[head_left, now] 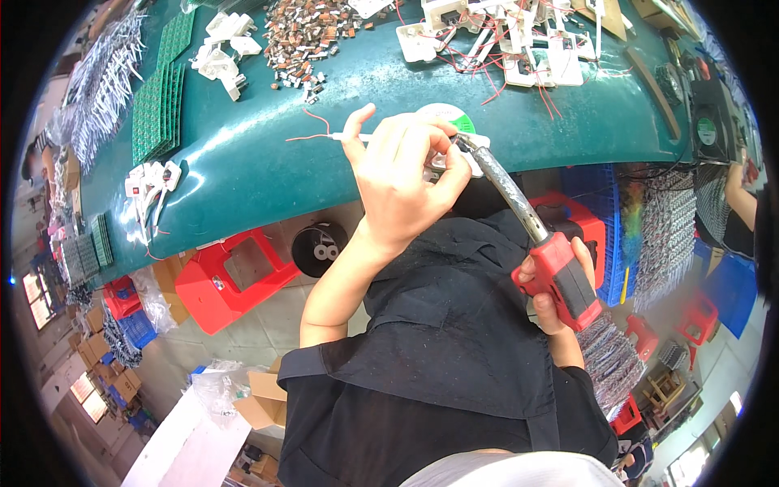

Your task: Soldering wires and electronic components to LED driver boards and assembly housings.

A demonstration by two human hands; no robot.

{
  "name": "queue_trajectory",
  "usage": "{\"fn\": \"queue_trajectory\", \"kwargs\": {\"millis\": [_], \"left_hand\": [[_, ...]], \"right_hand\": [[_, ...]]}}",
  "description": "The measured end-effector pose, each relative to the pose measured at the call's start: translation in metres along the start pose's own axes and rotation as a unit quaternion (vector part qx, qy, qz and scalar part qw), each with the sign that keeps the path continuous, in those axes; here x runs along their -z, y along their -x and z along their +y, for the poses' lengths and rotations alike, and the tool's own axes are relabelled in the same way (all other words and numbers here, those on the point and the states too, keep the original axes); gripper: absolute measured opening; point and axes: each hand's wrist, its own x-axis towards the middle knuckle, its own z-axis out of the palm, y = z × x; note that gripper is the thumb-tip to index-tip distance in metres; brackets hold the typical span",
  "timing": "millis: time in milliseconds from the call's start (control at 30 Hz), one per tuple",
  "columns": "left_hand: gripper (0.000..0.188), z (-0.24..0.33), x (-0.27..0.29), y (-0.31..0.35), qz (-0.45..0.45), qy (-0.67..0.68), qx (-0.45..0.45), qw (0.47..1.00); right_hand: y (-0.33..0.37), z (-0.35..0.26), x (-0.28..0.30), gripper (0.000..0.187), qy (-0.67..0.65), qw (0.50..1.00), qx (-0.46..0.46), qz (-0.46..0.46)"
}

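My right hand [550, 315] is wrapped round the red and black handle of a soldering iron [560, 276]. Its metal barrel slants up and left, the tip ending at the fingers of my left hand [406, 166]. Those fingers are pinched at the table's near edge, over a white plastic part [479, 141] that they mostly cover. A thin white stem [341, 136] with two red wires [312, 136] sticks out to the left of the hand; its join to the part is hidden. Behind my fingers lies a round spool with a white and green label [446, 114].
On the green table [268, 178] are green circuit boards [158, 114], white plastic parts [221, 57], a heap of small brown and silver components [312, 36], and wired white assemblies [519, 49]. A red stool [211, 284] and a black bin [304, 252] stand below the edge.
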Motion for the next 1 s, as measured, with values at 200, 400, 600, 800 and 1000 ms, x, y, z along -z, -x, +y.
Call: {"fn": "queue_trajectory", "kwargs": {"millis": [200,400,600,800,1000], "left_hand": [[0.014,0.000,0.000,0.000,-0.002,0.000,-0.002,1.000],[0.017,-0.004,-0.003,0.001,0.022,-0.007,-0.023,0.999],[0.018,-0.006,-0.005,0.003,0.023,-0.008,-0.029,0.999],[0.017,-0.003,-0.002,0.000,0.015,-0.008,-0.024,1.000],[0.017,-0.002,-0.002,0.001,0.001,0.000,-0.015,1.000]], "right_hand": [[0.003,-0.001,0.003,0.073,0.006,1.000,-0.003,-0.008],[-0.004,-0.013,-0.006,0.086,-0.106,0.992,-0.051,0.056],[-0.014,-0.005,-0.010,0.092,-0.118,0.988,-0.041,0.089],[-0.061,0.016,-0.027,0.101,-0.039,0.993,0.051,0.103],[-0.086,0.047,-0.047,0.094,0.072,0.984,0.149,0.071]]}}
